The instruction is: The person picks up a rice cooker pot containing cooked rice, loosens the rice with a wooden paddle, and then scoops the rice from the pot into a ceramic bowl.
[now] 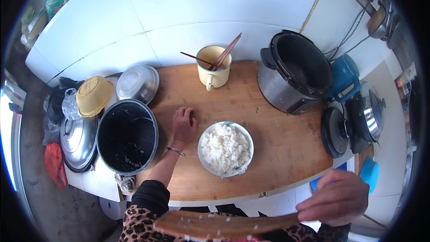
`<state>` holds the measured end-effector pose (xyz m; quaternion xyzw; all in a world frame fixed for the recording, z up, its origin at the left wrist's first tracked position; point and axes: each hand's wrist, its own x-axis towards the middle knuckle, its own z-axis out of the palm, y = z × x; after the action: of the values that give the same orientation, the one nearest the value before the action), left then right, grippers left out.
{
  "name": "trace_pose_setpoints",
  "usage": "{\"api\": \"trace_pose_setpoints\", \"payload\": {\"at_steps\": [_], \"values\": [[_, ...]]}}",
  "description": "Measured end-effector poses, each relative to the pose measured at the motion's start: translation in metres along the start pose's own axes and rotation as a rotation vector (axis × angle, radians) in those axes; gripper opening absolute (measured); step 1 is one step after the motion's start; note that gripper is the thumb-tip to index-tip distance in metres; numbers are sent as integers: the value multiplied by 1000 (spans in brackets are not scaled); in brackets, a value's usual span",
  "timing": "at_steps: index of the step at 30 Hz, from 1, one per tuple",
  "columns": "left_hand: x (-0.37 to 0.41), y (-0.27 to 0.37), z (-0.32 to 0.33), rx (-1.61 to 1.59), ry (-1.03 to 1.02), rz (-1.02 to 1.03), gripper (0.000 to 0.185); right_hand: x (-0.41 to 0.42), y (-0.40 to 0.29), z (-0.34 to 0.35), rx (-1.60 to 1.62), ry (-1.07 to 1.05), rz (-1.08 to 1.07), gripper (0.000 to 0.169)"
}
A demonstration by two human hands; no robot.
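Note:
My right hand (336, 196) grips the narrow end of a wooden rice paddle (225, 225) at the lower edge, near my body. Several rice grains stick to the paddle, which is slightly blurred. A bowl heaped with white cooked rice (225, 149) stands on the wooden board (282, 148) before me. Left of the bowl, my left hand (184, 126) rests on the board, thumb apart from bent fingers, with nothing visible in it. Beside its wrist is a dark inner pot (127, 137) with rice remnants inside. A metal bracelet (176, 151) circles that wrist.
A cream enamel mug (214, 74) with chopsticks stands at the back. On the right are an open pressure cooker (285, 77), a blue jug (346, 77) and a dark round lid (334, 132). Left are a metal basin (137, 82), a yellow basket (94, 95) and a metal lid (79, 143).

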<state>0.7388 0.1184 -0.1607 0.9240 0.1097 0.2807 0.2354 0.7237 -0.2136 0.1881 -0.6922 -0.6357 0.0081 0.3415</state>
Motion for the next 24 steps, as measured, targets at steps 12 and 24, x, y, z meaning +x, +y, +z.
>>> {"api": "trace_pose_setpoints", "payload": {"at_steps": [12,24], "values": [[0,8,7,-56,-20,-19,29,1,-1,8,-243,54,137,11],[1,4,5,-22,-20,-26,29,-12,14,-1,131,155,237,16]]}}
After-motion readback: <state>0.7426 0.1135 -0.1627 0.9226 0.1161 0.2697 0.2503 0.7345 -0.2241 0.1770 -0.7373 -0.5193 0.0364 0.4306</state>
